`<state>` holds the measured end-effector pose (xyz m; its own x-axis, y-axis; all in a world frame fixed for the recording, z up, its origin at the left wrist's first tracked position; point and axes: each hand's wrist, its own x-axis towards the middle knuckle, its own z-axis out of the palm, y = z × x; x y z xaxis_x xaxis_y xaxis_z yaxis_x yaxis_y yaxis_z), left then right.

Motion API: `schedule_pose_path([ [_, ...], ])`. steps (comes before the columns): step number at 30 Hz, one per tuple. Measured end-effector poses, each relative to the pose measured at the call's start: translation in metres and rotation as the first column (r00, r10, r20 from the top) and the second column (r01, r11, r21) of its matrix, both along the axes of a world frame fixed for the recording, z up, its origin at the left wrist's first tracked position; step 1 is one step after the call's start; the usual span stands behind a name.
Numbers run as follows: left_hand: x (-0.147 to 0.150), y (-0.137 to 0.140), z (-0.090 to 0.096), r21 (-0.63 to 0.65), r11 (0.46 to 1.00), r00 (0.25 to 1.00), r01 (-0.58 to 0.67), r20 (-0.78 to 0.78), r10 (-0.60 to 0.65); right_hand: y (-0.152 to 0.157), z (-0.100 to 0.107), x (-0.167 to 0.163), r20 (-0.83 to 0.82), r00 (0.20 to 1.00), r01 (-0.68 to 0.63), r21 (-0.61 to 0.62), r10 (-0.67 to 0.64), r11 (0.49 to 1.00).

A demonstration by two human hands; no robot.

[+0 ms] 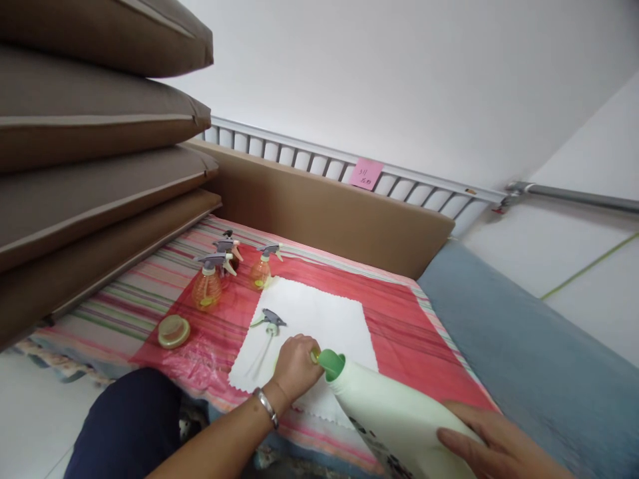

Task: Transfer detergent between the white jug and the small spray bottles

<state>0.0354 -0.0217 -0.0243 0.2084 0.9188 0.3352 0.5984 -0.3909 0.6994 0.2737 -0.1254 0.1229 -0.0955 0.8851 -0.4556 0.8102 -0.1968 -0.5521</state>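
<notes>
Pale green plastic forms the large jug [399, 419], which lies tipped on its side at 5 o'clock in the view, its green spout [330, 362] pointing toward 10 o'clock. The right hand [494, 442] grips the jug's body from the 3 o'clock side, fingers spread along the plastic. The left hand [295, 366] is closed around something small directly at the spout; what it holds is hidden by the fingers and cannot be identified. A metal bracelet [266, 406] sits on the left wrist.

Both the left hand and the spout are over a white cloth [319, 319] with pinked edges, spread on a red striped sheet [399, 313]. On the cloth, just at 11 o'clock of the left hand, lies a grey spray head [272, 320] with its dip tube trailing toward 7 o'clock.

At 10 o'clock of the cloth stand three small orange spray bottles [207, 286], close together. A round yellowish lid [174, 330] lies at 9 o'clock of the cloth, apart from it.

Brown cushions [90, 173] are stacked at 9 to 11 o'clock. A cardboard panel [329, 213] stands behind the sheet, with a pink note [366, 174] on the railing above it.
</notes>
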Motion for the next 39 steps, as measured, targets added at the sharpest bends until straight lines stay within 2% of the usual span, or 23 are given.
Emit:
schedule_pose_path([
  [7,0.000,0.000,0.001,-0.005,1.000,1.000,-0.002,-0.030,0.001,0.005,0.005,-0.005,0.095,0.995,0.002,0.010,-0.003,1.000],
  [14,0.001,-0.001,0.003,-0.010,1.000,0.998,0.006,-0.059,-0.006,0.006,0.020,-0.014,0.159,0.985,0.070,0.019,-0.073,0.997],
  [23,0.005,-0.003,0.003,0.010,1.000,0.996,0.014,-0.084,-0.013,0.006,0.034,-0.018,0.210,0.977,-0.041,0.026,0.035,0.999],
  [31,0.006,-0.004,0.003,0.014,1.000,0.995,0.021,-0.099,-0.020,0.008,0.040,-0.019,0.216,0.975,-0.055,0.001,0.053,0.998],
  [39,0.006,-0.004,0.005,0.007,0.999,0.995,0.032,-0.098,-0.031,0.008,0.049,-0.024,0.211,0.976,-0.067,0.039,0.057,0.997],
])
